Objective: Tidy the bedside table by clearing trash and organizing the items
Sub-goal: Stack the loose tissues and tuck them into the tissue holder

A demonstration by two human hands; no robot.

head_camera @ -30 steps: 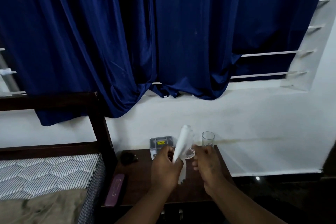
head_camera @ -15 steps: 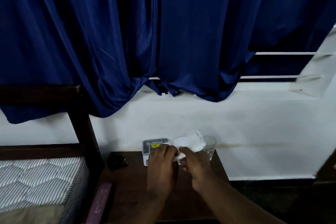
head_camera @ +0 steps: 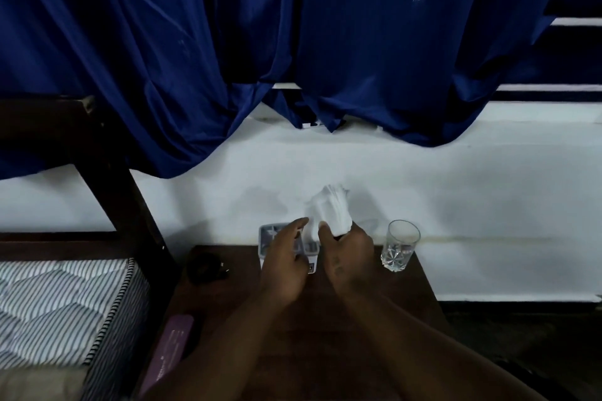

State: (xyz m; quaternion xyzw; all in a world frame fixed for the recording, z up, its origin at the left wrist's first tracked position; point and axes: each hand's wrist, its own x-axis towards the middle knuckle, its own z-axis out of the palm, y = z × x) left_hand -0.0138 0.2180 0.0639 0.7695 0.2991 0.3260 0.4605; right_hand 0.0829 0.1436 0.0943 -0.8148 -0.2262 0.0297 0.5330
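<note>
Far left of the glass (head_camera: 399, 246) we see a striped mattress (head_camera: 49, 299) at the frame edge. Closer to the glass, a purple case (head_camera: 171, 348) lies flat on the front-left corner of the dark tabletop (head_camera: 309, 345). Further back, still left of the glass, sits a small black item (head_camera: 205, 267), too dark to ID. Next toward the glass, a white box w/ grey lid (head_camera: 268, 236) stands at the back edge by the wall. Our L hand (head_camera: 286, 267) hovers over that box, grip released, fingers mostly straight. Its index tip is just beside the paper; whether it touches we can't tell. Just left of the glass and higher, a wad of white tissue (head_camera: 332, 212) sticks up. Its lower end is in our R hand (head_camera: 348, 257), grip clenched round it. The glass itself stands upright at the tabletop's back-right, near the R hand but apart. Above the glass a blue curtain (head_camera: 293, 26) hangs.
</note>
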